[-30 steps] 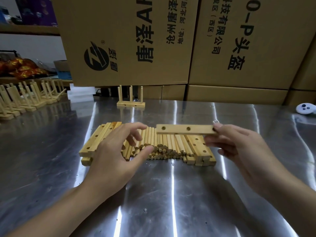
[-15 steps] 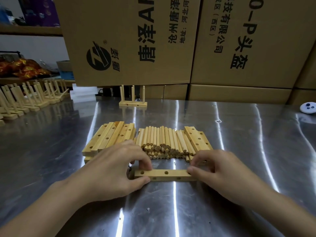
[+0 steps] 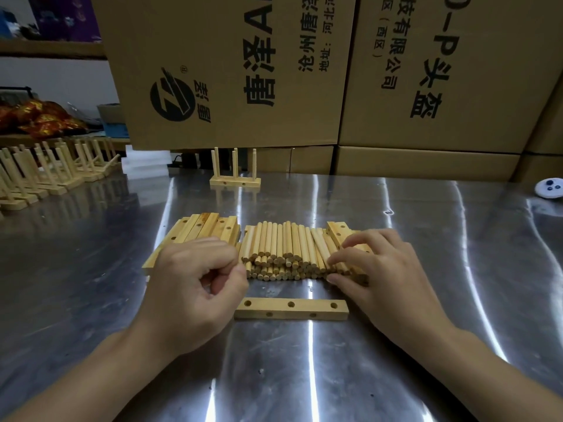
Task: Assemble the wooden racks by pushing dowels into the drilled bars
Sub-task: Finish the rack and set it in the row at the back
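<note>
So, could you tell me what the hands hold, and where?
Cannot tell: left hand is curled, right hand touches the dowel pile; the drilled bar lies free.

Right of the dowel pile (image 3: pixel 283 251), the right hand (image 3: pixel 380 275) hid most drilled bars (image 3: pixel 337 231); the grip of the left hand (image 3: pixel 195 281) concealed any contents.

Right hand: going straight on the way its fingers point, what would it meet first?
The dowel pile. The right hand points left at the pile's right end, fingertips apparently touching it; depth is unclear.
</note>
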Demonstrator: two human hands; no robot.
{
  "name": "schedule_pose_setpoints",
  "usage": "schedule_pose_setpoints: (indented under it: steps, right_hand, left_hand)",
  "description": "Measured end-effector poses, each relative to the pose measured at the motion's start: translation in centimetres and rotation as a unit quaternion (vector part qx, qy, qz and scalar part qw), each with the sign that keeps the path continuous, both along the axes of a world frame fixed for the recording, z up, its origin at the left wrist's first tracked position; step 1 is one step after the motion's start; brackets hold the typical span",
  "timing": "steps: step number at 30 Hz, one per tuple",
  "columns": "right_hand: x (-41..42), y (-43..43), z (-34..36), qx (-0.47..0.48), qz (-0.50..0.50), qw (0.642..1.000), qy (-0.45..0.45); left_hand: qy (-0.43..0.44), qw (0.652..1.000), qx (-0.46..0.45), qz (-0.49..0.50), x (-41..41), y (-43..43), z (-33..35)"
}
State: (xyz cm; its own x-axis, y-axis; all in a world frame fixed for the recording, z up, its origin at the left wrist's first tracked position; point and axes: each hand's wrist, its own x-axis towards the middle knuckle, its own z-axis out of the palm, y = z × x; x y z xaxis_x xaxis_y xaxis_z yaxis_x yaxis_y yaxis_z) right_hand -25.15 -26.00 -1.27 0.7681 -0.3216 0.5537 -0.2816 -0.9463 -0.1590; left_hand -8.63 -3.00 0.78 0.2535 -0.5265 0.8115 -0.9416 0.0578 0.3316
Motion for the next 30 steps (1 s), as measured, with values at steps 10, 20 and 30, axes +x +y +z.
schedule_pose_setpoints:
  steps: [10,20,30]
  right_hand:
    - [0.35,0.52,-0.27,0.033,-0.003,0.999,-0.031]
    - [0.38,0.46,-0.16,0.057,-0.018,0.998,-0.033]
    - [0.58,0.49,-0.2,0.057,-0.019,0.998,-0.034]
  left_hand:
    - [0.009,0.999,-0.044,0.023,-0.07,-0.65,-0.35]
    - [0.017,0.997,-0.062,0.034,-0.17,-0.84,-0.28]
    - [0.013,0.997,-0.071,0.032,-0.31,-0.9,-0.3]
